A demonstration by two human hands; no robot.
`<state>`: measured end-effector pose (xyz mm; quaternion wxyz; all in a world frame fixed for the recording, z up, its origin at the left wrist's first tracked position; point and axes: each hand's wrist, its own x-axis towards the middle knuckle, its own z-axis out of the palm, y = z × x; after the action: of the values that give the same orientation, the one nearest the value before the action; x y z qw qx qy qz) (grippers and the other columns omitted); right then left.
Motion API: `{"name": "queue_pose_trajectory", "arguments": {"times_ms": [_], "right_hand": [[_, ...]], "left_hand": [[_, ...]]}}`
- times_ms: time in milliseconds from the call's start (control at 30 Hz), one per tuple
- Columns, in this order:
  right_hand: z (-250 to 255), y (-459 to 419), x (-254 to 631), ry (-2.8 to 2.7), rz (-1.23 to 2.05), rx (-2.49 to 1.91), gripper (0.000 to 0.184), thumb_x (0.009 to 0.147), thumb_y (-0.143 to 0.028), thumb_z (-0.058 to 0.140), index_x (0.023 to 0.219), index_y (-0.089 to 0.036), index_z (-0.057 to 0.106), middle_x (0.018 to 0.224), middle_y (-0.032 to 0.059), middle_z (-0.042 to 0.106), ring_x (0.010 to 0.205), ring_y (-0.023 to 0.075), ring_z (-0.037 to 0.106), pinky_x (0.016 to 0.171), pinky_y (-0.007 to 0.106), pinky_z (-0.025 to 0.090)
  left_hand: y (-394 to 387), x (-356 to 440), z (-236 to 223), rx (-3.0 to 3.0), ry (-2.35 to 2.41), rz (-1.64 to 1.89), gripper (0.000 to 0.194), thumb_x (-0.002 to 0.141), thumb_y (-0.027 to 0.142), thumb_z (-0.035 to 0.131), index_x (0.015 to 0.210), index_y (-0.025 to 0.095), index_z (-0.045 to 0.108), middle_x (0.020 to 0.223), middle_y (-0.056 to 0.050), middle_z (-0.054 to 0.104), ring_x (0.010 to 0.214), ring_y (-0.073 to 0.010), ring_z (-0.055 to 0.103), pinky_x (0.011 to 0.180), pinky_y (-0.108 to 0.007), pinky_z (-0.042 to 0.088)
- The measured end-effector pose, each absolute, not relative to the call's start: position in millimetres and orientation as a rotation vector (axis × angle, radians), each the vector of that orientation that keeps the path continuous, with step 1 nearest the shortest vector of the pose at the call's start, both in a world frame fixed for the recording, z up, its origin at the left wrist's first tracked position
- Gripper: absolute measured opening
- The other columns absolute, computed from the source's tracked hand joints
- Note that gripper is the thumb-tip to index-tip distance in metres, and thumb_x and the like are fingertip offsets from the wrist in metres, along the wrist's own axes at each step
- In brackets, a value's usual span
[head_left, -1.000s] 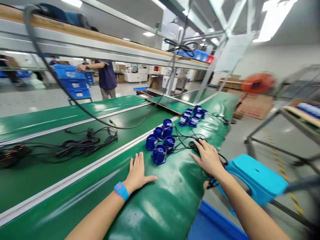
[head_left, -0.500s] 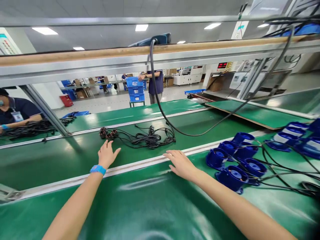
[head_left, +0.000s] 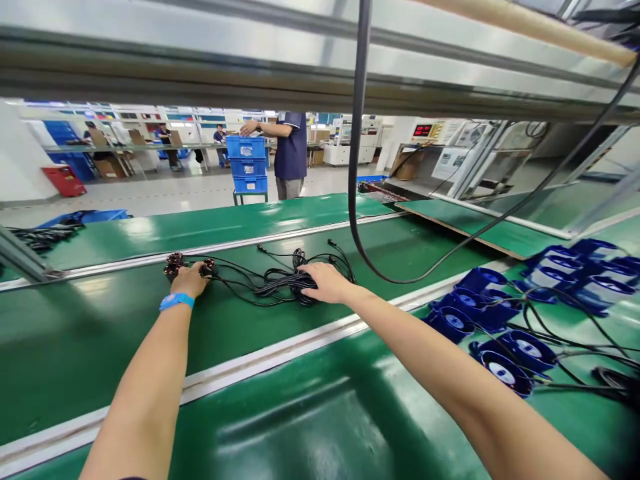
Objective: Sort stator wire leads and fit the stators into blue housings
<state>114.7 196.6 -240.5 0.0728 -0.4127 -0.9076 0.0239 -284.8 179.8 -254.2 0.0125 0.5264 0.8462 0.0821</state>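
Several small motor stators (head_left: 175,261) with copper windings lie at the left end of a bunch of black cables (head_left: 280,283) on the sunken green strip. My left hand (head_left: 191,280), with a blue band at its wrist, is closed around the stators at the near side; its fingertips are partly hidden. Over the coiled middle of the cables lies my right hand (head_left: 326,283), touching them. Its fingers stretch forward and the thumb stands apart from them. Small plugs (head_left: 331,243) show at the cables' far ends.
Blue fan housings (head_left: 500,370) with black leads stand at the right. A thick black cable (head_left: 356,167) hangs in front, below a metal beam (head_left: 225,73). White rails (head_left: 270,353) edge the strip. Beyond, a person (head_left: 291,157) stands by stacked blue crates (head_left: 249,165).
Both hands have moved forward across the white rail. My left hand has closed on the stators, and my right hand has come onto the cables. The view has tilted and shifted.
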Motion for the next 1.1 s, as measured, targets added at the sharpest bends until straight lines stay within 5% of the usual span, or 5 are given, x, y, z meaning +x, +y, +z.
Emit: {"name": "queue_pose_trajectory", "arguments": {"times_ms": [267,700,833,933,1100], "right_hand": [[-227.6,224.4,81.0,-2.78,-0.023,-1.441,0.04,0.092,-0.031,0.066,0.128,-0.013,0.063,0.123,0.0182,0.066,0.116,0.0348,0.061,0.099,0.045,0.047],[-245.4,261.2,93.3,-2.844,-0.019,-1.5,0.062,0.086,-0.013,0.059,0.147,-0.017,0.05,0.162,0.0099,0.034,0.153,0.0346,0.021,0.122,0.051,0.026],[-236.4,261.0,109.5,-2.976,0.156,-1.467,0.047,0.089,-0.031,0.063,0.132,-0.011,0.063,0.137,0.0172,0.061,0.136,0.034,0.049,0.119,0.044,0.032],[-227.6,250.0,137.6,-3.081,0.39,-1.442,0.069,0.083,-0.048,0.072,0.143,-0.019,0.055,0.132,0.0103,0.066,0.117,0.0288,0.064,0.103,0.035,0.048],[-233.6,217.5,163.9,-3.074,0.341,-1.42,0.103,0.058,-0.028,0.086,0.15,-0.01,0.044,0.137,0.0201,0.06,0.127,0.0386,0.056,0.113,0.047,0.036]], "left_hand": [[147.7,-285.6,-249.5,1.532,2.702,0.231,0.047,0.099,0.053,0.053,0.133,0.021,0.053,0.142,-0.013,0.044,0.114,-0.0275,0.057,0.097,-0.049,0.052],[111.7,-293.2,-255.9,1.489,2.679,0.29,0.059,0.099,0.064,0.039,0.142,0.024,0.045,0.145,-0.016,0.039,0.11,-0.0287,0.059,0.095,-0.053,0.052],[116.4,-291.5,-262.7,1.58,2.641,0.314,0.057,0.1,0.062,0.041,0.139,0.02,0.047,0.143,-0.015,0.042,0.116,-0.0287,0.057,0.097,-0.051,0.051],[121.2,-289.7,-266.8,1.612,2.632,0.308,0.058,0.1,0.063,0.04,0.138,0.019,0.048,0.146,-0.017,0.04,0.117,-0.0301,0.057,0.099,-0.053,0.051],[128.1,-285.0,-271.4,1.63,2.619,0.257,0.069,0.091,0.067,0.055,0.141,0.02,0.046,0.15,-0.022,0.035,0.12,-0.0352,0.059,0.098,-0.051,0.052]]}}
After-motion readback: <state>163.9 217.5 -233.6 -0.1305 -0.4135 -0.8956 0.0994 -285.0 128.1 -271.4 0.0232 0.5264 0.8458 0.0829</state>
